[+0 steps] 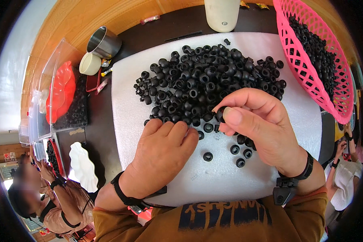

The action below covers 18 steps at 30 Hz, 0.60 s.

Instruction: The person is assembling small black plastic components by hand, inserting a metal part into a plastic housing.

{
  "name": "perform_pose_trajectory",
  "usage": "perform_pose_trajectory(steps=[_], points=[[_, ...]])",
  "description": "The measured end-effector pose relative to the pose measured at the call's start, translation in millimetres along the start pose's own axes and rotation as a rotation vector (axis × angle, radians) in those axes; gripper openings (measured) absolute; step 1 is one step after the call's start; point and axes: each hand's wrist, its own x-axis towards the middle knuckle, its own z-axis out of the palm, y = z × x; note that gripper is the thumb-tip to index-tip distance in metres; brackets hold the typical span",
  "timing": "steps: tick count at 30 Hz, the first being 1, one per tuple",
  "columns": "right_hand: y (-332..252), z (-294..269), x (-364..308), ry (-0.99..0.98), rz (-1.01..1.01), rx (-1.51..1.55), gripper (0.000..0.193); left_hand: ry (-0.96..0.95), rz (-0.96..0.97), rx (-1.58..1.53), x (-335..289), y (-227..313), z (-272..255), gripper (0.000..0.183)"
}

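At the far left a clear bin (48,92) holds a red dish (61,94) beside a steel cup (105,41), and another person sits below it. On the counter's white foam mat (230,181), the left hand (163,151) lies palm down, fingers loosely curled on the near edge of the heap of black rubber grommets (207,82); its grip looks empty. The right hand (258,125) is lifted just above the mat, thumb and forefinger pinching one grommet (220,113). This looks like the sorting or checking step. The next move likely calls for a steady pinch and somewhere to drop it, perhaps the pink basket (310,80) at far right.
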Motion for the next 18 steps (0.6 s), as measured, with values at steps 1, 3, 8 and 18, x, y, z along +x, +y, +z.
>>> perform_pose_trajectory(steps=[1, 3, 8, 18], points=[[1, 0, 1, 0.002, 0.002, 0.000, 0.019, -0.001, 0.002, -0.010, 1, -1, 1, 0.018], [0, -1, -2, -0.019, -0.020, 0.007, 0.019, 0.002, 0.009, -0.005, 3, 0, -2, 0.019], [-4, -1, -2, -0.031, 0.016, 0.016, 0.019, 0.091, -0.050, -0.159, 4, -7, 3, 0.021], [1, 4, -4, -0.114, 0.044, -0.037, 0.016, 0.291, -0.588, -1.604, -8, -4, -25, 0.018]])
